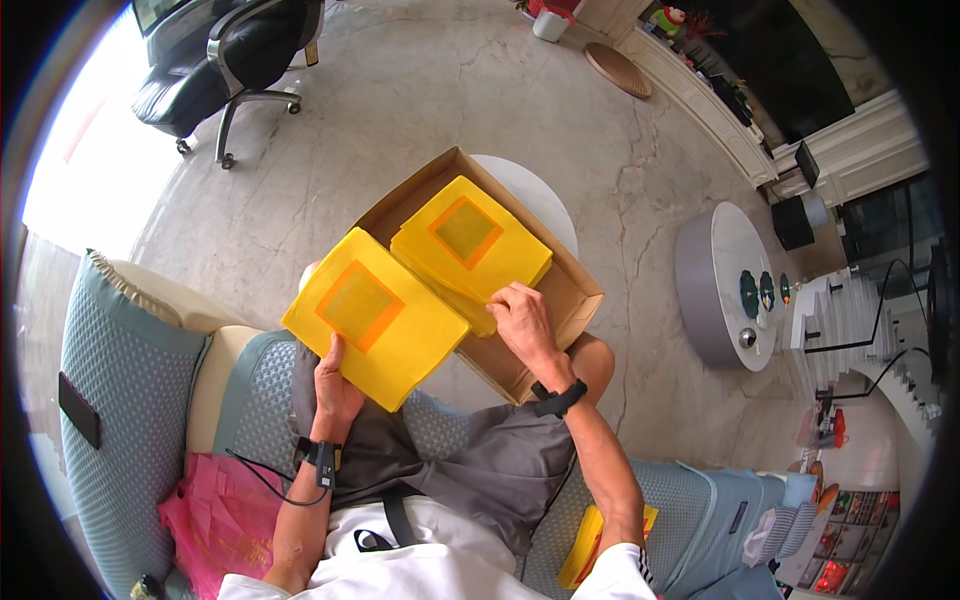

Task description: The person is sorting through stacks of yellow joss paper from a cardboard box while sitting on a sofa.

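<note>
My left hand point(338, 387) grips the lower left edge of a stack of yellow joss paper point(420, 345), its thumb on top. This stack's top sheet carries an orange square with a dull gold patch. A second yellow paper stack point(510, 238) with the same square lies in a shallow brown cardboard box point(578, 300), which is tilted across my lap. With its fingers pinched, my right hand point(524, 322) holds the near corner of the sheets in the box. The held stack overlaps the box's left side, hiding part of it.
The box's far side reaches over a round white table point(520, 190). I sit on a blue quilted sofa point(130, 400) with a phone point(79, 408), a pink plastic bag point(220, 515) and a yellow packet point(590, 545). An office chair point(220, 75) and a round grey table point(705, 290) stand farther off.
</note>
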A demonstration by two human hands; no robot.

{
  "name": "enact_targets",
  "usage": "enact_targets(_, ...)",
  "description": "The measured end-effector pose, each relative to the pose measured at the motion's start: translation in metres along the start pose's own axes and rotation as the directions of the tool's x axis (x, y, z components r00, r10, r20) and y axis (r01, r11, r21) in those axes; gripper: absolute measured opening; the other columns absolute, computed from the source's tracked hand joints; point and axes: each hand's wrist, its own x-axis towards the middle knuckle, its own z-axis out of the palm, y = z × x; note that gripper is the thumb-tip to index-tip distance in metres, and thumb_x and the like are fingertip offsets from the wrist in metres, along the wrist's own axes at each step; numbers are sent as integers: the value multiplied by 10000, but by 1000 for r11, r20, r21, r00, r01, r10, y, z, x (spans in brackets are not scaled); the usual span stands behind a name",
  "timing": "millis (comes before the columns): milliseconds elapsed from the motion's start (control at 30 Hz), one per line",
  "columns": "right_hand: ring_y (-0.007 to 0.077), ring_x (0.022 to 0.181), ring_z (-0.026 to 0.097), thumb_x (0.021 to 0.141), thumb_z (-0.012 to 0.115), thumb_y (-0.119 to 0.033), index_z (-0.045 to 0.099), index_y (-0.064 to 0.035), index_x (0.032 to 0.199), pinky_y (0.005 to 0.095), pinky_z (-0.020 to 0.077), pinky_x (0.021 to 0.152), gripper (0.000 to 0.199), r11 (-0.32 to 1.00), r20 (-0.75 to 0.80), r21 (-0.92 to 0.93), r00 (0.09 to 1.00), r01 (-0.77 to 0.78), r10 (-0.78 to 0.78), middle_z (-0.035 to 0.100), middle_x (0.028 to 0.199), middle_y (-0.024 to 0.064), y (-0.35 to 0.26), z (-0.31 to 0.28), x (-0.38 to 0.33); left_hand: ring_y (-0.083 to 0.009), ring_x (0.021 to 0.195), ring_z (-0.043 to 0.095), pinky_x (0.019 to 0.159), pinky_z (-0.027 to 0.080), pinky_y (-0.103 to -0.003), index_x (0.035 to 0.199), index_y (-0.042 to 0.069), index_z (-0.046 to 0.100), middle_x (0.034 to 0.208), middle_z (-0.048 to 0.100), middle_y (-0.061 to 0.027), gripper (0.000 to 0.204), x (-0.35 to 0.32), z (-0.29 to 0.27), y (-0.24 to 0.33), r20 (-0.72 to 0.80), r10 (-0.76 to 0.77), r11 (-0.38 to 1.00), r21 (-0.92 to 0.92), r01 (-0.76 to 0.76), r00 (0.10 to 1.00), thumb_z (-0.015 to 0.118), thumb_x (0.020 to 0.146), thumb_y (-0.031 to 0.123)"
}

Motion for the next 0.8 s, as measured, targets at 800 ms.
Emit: enact_targets(800, 359, 899, 647, 883, 732, 29, 654, -5, 998, 451, 540, 770, 143, 992, -328, -77, 937, 105, -124, 709, 971, 141, -47, -31, 13, -269, 1290, 608, 1114, 481, -431, 1463, 48, 513, 1413, 627, -91, 432, -1, 6, -4, 11, -2, 999, 54, 2, 1000, 539, 1109, 294)
